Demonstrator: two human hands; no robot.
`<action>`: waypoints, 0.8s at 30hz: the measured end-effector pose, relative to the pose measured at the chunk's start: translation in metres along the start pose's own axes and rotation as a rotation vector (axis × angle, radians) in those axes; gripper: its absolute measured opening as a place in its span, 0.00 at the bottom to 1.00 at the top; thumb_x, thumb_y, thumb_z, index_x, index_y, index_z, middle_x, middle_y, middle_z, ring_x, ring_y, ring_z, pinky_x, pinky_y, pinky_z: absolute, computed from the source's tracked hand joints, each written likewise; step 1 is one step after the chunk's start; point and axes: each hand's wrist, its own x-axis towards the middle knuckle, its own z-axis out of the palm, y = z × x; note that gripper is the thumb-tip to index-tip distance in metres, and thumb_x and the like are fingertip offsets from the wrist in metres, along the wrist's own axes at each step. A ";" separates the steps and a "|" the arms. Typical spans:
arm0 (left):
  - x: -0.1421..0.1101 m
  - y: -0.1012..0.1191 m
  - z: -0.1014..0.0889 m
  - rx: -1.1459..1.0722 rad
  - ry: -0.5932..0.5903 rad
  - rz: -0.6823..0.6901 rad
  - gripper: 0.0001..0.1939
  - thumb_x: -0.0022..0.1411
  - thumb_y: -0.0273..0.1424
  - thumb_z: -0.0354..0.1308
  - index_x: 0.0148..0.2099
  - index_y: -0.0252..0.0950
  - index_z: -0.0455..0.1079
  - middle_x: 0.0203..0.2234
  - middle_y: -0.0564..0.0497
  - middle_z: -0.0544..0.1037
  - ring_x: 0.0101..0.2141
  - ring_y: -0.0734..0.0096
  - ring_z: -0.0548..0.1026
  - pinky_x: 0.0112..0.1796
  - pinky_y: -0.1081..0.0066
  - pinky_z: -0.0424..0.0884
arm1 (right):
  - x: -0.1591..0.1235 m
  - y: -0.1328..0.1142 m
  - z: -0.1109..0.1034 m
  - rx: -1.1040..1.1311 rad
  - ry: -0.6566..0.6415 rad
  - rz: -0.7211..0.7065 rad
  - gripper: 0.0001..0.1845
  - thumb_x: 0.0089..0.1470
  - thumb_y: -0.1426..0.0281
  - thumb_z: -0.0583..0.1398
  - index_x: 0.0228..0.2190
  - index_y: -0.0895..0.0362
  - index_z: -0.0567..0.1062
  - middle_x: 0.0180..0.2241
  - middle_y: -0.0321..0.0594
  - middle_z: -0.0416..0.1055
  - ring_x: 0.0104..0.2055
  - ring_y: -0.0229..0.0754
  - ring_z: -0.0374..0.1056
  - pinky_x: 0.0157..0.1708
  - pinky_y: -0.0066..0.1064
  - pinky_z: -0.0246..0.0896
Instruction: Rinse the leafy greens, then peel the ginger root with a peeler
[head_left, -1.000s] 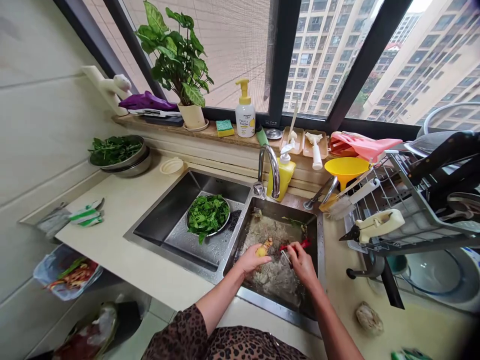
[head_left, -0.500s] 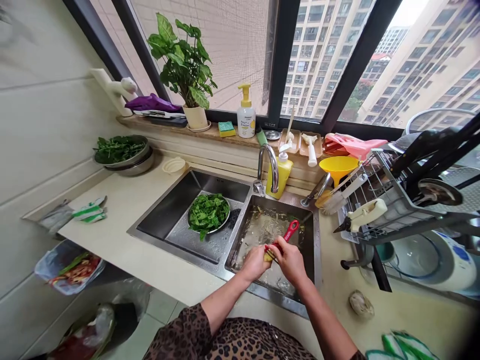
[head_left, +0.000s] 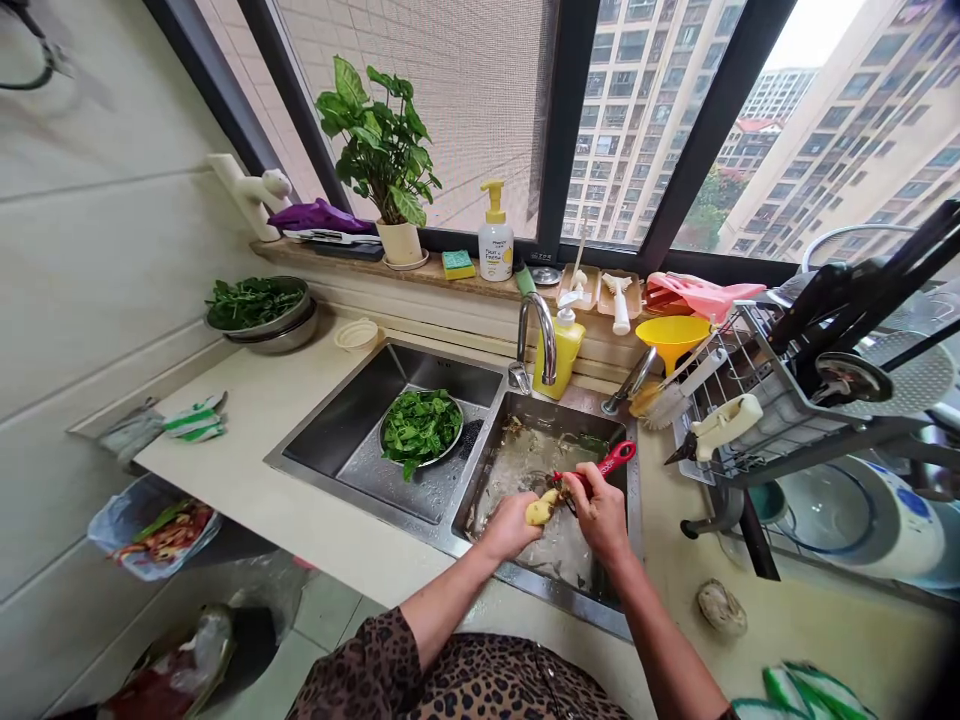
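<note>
Over the right sink basin [head_left: 487,450], my left hand [head_left: 510,527] is closed around a knobby, pale yellow piece of ginger [head_left: 539,511]. Dark patches remain on its surface. My right hand [head_left: 600,512] grips a red-handled peeler [head_left: 619,457], whose handle points up and to the right. The peeler's head is beside the ginger's upper end, partly hidden by my fingers. Below both hands, cloudy water with floating scraps fills the basin. In the left basin sits a bowl of green leaves [head_left: 422,428].
A curved faucet [head_left: 551,345] rises behind the basins, beside a yellow soap bottle [head_left: 559,360]. The dish rack [head_left: 750,400] with utensils crowds the right side. A brown lump [head_left: 721,608] lies on the right counter. Stacked bowls [head_left: 281,335] stand at the back left.
My right hand and the peeler have shifted slightly right, away from my left hand. More of the ginger now shows between them. The camera view has shifted a little.
</note>
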 end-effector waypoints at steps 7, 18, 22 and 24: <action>0.003 0.001 0.004 -0.445 -0.152 -0.099 0.07 0.42 0.27 0.54 0.25 0.34 0.57 0.18 0.59 0.57 0.21 0.80 0.54 0.23 0.77 0.48 | -0.008 0.004 0.009 -0.290 -0.026 -0.067 0.22 0.56 0.52 0.48 0.30 0.54 0.72 0.21 0.36 0.68 0.19 0.34 0.58 0.19 0.25 0.34; 0.001 0.002 0.004 -0.745 -0.162 -0.149 0.08 0.40 0.25 0.55 0.26 0.33 0.59 0.17 0.59 0.58 0.21 0.81 0.54 0.23 0.76 0.48 | 0.001 -0.009 -0.007 0.240 -0.086 -0.027 0.21 0.55 0.53 0.48 0.29 0.56 0.69 0.18 0.32 0.65 0.19 0.33 0.57 0.20 0.22 0.48; 0.004 0.010 0.004 -0.758 -0.134 -0.058 0.09 0.39 0.22 0.53 0.29 0.32 0.60 0.20 0.59 0.57 0.22 0.81 0.54 0.23 0.77 0.49 | -0.008 -0.014 0.006 0.045 -0.138 -0.029 0.21 0.55 0.52 0.48 0.29 0.54 0.70 0.20 0.35 0.69 0.20 0.36 0.61 0.20 0.23 0.45; 0.002 0.011 0.005 -0.733 -0.129 -0.070 0.09 0.39 0.22 0.53 0.28 0.33 0.59 0.20 0.59 0.57 0.22 0.81 0.53 0.23 0.77 0.49 | -0.008 -0.011 0.008 -0.103 -0.104 -0.018 0.22 0.55 0.51 0.47 0.29 0.54 0.71 0.21 0.36 0.70 0.21 0.37 0.63 0.19 0.24 0.41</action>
